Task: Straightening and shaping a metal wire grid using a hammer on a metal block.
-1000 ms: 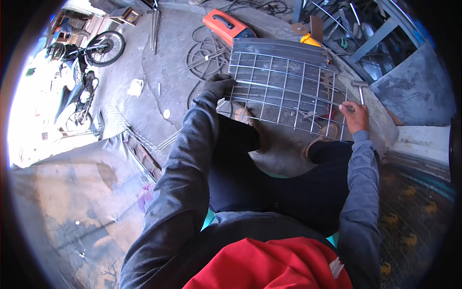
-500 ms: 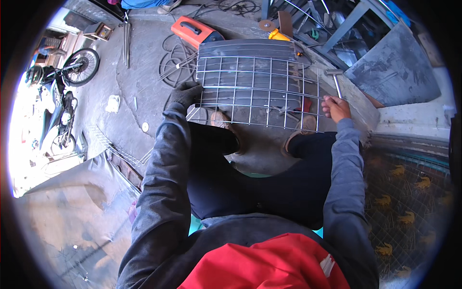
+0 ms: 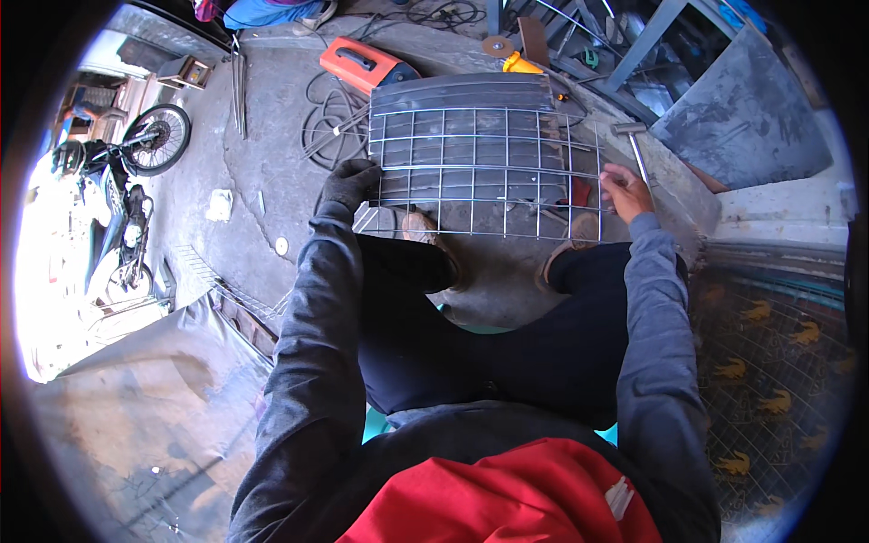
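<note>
A silver wire grid [image 3: 489,169] of welded thin rods lies across a dark ribbed metal board [image 3: 457,90], just beyond my shoes. My left hand [image 3: 351,185], in a dark glove, is closed on the grid's left edge. At the right edge my bare right hand [image 3: 628,194] has its fingers curled, with the fingertips and thumb at the end of a rod. Close beyond that hand leans a hammer [image 3: 636,149] with a metal handle. Something red [image 3: 579,193] shows under the grid's right side.
An orange machine [image 3: 369,65] with a black handle stands past the board, coiled cable [image 3: 333,131] beside it. A yellow grinder [image 3: 520,63] lies by metal frames [image 3: 647,50] and a sheet [image 3: 742,113]. A motorcycle [image 3: 127,190] stands left; another person's blue-clad leg [image 3: 262,11] shows at the top.
My right hand's fingers have loosened from a tighter fist and sit slightly higher at the grid's edge. My left hand keeps its hold, and the whole view has shifted a little.
</note>
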Demonstrator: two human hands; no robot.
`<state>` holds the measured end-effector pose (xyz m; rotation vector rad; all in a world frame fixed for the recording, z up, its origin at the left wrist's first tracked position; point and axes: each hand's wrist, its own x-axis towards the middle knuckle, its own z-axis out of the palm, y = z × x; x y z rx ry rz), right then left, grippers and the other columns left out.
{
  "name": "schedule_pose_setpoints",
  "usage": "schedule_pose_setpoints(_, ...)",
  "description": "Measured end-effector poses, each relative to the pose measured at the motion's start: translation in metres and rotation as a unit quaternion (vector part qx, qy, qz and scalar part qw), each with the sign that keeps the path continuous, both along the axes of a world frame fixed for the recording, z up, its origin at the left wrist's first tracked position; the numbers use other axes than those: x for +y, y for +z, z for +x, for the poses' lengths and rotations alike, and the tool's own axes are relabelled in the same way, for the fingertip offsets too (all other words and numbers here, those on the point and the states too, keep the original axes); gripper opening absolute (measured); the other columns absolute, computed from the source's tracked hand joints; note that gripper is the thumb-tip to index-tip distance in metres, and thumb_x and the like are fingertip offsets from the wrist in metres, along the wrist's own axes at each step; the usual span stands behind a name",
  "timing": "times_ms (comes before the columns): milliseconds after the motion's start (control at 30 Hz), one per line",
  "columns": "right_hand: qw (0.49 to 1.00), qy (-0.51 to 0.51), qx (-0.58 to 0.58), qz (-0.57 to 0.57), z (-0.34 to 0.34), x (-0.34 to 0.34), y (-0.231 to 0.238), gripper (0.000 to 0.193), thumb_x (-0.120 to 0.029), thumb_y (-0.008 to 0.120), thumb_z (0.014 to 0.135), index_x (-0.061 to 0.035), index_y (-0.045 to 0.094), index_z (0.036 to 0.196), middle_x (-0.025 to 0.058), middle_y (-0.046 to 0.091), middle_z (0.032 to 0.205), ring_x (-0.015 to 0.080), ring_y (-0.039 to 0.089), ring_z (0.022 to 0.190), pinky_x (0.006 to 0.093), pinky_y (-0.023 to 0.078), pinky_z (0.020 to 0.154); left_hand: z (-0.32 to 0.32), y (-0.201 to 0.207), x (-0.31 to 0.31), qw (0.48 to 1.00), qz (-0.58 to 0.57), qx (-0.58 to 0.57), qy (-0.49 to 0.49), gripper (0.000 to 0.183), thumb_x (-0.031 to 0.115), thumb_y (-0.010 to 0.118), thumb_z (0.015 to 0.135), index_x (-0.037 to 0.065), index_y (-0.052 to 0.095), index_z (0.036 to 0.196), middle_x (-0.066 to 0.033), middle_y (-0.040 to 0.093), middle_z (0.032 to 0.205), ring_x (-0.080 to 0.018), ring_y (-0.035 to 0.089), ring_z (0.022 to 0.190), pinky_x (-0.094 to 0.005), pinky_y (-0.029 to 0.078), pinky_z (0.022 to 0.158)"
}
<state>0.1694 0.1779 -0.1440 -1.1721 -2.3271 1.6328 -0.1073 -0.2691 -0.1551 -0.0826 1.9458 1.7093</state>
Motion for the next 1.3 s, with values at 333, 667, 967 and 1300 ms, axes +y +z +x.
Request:
schedule_pose_setpoints(333,0.974,0.132,0.047,0.176,-0.002,-0.01,0.006,0.023,-0.022,0.07,0.088,-0.0131,0.07,0.109,0.0079,0.072,0.103,0.022,0.067,0.095,0.0349,0.051,0.087,0.002,0.004,0.001,0.996,-0.05,0.059,-0.039,0.015,0.013,0.078,0.084,0.007,0.069,0.094,-0.0018,0.068,0.081,-0.0136,0.063,0.067,-0.0298,0.053,0.061)
schedule_pose_setpoints(667,0.981,0.124,0.047,0.143,-0.004,-0.008,-0.001,0.019,-0.018,0.069,0.089,-0.0117,0.072,0.107,0.0085,0.073,0.104,0.0229,0.068,0.102,0.0343,0.05,0.09,0.005,0.004,0.004,0.988,-0.079,0.124,-0.046,0.017,0.015,0.078,0.081,0.003,0.07,0.091,-0.0054,0.069,0.077,-0.0159,0.064,0.066,-0.0332,0.053,0.061)
schedule_pose_setpoints(967,0.977,0.12,0.042,0.168,-0.003,-0.009,-0.001,0.018,-0.017,0.067,0.09,-0.0112,0.071,0.107,0.007,0.073,0.104,0.0219,0.068,0.101,0.0336,0.05,0.089,0.012,0.018,0.011,0.982,-0.123,0.134,-0.044,0.014,0.012,0.076,0.084,0.003,0.069,0.091,-0.0041,0.069,0.08,-0.0143,0.063,0.068,-0.0311,0.052,0.063)
schedule_pose_setpoints(1300,0.978,0.122,0.032,0.169,-0.005,-0.012,0.006,0.019,-0.015,0.067,0.089,-0.0078,0.071,0.106,0.0069,0.072,0.103,0.0213,0.067,0.101,0.0334,0.049,0.091,0.008,0.012,-0.001,0.978,-0.105,0.16,-0.082,0.014,0.01,0.071,0.086,0.002,0.069,0.098,-0.0041,0.067,0.079,-0.0135,0.063,0.068,-0.0303,0.052,0.063)
